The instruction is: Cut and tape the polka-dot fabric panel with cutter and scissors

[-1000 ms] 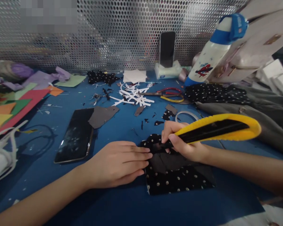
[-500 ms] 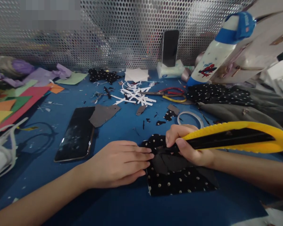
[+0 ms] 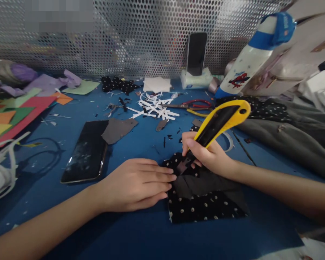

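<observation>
A yellow and black utility knife is gripped in my right hand, its handle tilted up to the right. The knife's head points down at a piece of black fabric with white dots, near the fabric's upper left part. A dark grey strip lies across the middle of that fabric. My left hand rests flat, fingers stretched out, with the fingertips on the fabric's left edge. The blade's tip is too dark to make out.
A phone lies left, with a grey scrap over its corner. White paper strips and scissors lie behind. A tape roll sits beyond my right hand. A bottle leans at right; coloured papers spread at left.
The utility knife has swung from nearly level to a steeper tilt, its rear end moving up and left. My right hand has turned with it. The left hand has stayed almost still.
</observation>
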{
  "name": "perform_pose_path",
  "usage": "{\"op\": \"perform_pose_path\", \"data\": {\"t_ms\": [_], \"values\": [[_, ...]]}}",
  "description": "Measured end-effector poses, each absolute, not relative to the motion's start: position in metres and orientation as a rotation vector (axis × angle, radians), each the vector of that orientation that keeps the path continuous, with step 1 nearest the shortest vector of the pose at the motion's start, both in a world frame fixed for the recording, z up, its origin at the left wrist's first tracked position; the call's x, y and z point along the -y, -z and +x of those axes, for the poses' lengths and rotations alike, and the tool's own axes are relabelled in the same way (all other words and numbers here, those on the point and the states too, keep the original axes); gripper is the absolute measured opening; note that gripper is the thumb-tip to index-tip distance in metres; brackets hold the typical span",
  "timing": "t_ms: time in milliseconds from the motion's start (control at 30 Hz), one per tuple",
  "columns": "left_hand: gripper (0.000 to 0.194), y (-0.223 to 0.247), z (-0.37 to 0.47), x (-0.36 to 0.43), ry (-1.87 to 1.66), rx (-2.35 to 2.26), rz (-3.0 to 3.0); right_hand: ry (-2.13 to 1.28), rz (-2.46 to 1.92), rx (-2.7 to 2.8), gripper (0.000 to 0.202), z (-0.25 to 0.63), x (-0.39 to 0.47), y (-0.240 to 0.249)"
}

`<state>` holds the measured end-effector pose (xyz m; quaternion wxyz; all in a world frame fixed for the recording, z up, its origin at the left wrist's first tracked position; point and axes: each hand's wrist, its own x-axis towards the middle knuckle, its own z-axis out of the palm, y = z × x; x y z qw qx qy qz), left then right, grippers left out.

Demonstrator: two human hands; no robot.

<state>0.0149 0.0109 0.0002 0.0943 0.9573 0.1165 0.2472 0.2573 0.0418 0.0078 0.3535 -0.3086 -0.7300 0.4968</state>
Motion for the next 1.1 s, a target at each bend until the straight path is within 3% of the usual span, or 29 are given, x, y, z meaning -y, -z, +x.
{"op": "perform_pose_path", "data": {"t_ms": [167, 367, 567, 1100], "values": [[0.023, 0.000, 0.014, -0.010, -0.712, -0.328, 2.859, -1.051, -0.878, 1.941, 0.045, 0.259, -0.047, -0.007], [0.022, 0.002, 0.012, -0.009, -0.785, -0.298, 2.874, -1.188, -0.658, 1.822, 0.007, 0.248, -0.038, -0.021], [0.024, 0.003, 0.012, -0.008, -0.733, -0.315, 2.893, -1.559, -0.459, 1.378, 0.019, 0.222, -0.044, -0.042], [0.028, 0.005, 0.012, -0.008, -0.713, -0.326, 2.908, -1.750, -0.601, 1.142, 0.019, 0.190, -0.071, -0.034]]}}
